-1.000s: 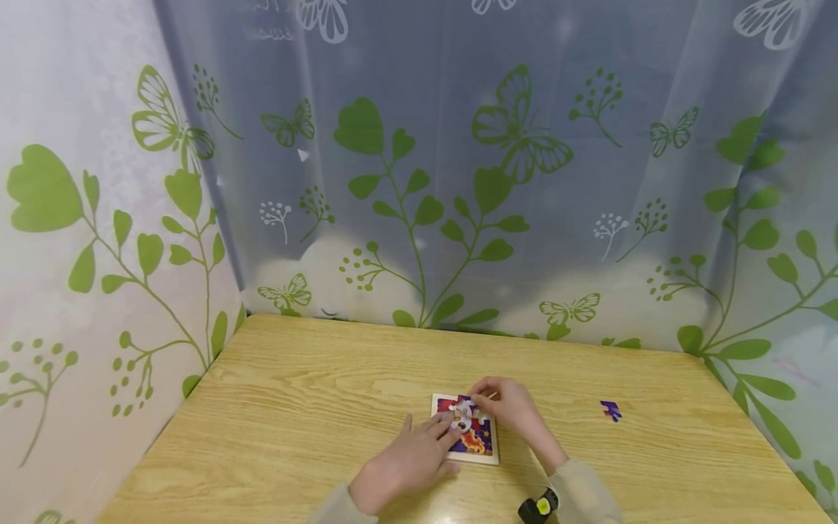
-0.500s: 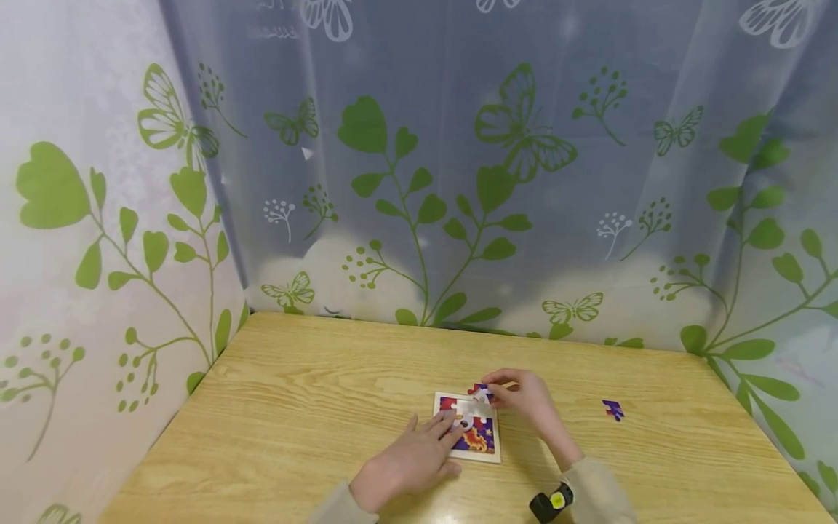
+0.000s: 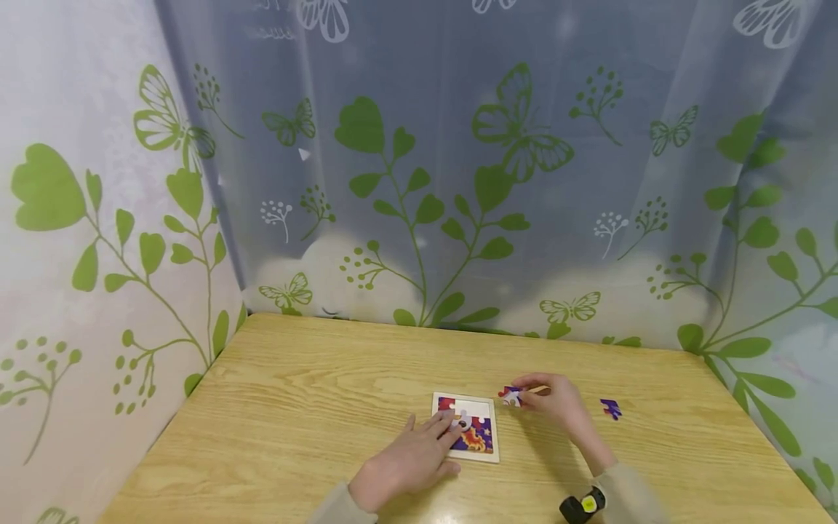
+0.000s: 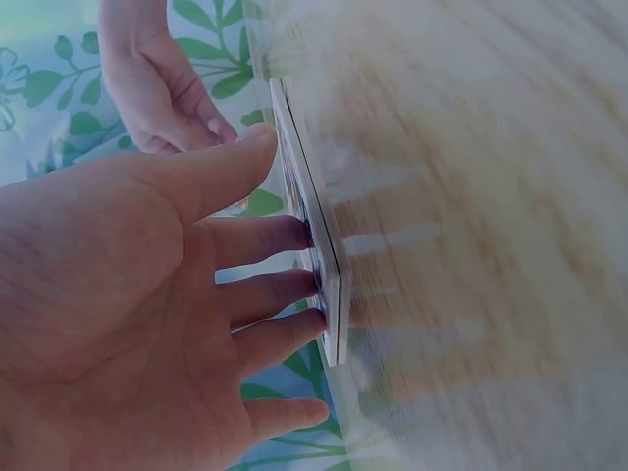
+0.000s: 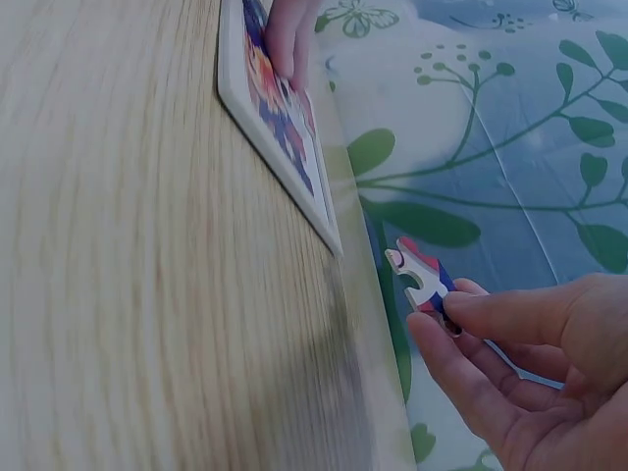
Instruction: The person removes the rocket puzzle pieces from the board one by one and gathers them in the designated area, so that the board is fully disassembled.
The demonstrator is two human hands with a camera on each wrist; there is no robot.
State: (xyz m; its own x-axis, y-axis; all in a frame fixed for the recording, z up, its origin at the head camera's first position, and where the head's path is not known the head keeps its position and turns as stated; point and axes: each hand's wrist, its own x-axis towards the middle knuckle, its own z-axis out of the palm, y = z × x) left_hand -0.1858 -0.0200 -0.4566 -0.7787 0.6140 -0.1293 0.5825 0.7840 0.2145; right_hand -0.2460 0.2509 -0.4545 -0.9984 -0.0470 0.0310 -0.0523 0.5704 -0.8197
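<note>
1. R hand (image 3: pixel 556 397) pinches a puzzle pc (image 3: pixel 511 397) btwn thumb and index finger. The pc's knobbly edge points at the tray; from the right wrist cam it's tilted and up off the wood.
2. Pc sits just beside the tray's far right corner, not touching. There's a thin strip of wood btwn the two in the head view.
3. Puzzle tray (image 3: pixel 495 438) lies flat, pale rim all round. Pale backing shows at the far right part inside the rim, w/ fitted pcs (image 3: pixel 476 439) (red, purple, orange) along its left and near sides.
4. L hand (image 3: pixel 415 451) is palm down, fingers straight, 3 fingertips on the tray's face. Thumb's by the near edge, pinky's out past the left edge.
5. Loose pc (image 3: pixel 611 410), purple/red, lies on the tbl right of the R hand, well apart from the tray.
6. Black strap thing (image 3: pixel 579 505) w/ yellow patch is by the R cuff (image 3: pixel 628 491).
7. Wood tbl (image 3: pixel 314 407) runs wide left of the tray and back to the far edge, where the leaf/butterfly curtain (image 3: pixel 432 175) hangs.
</note>
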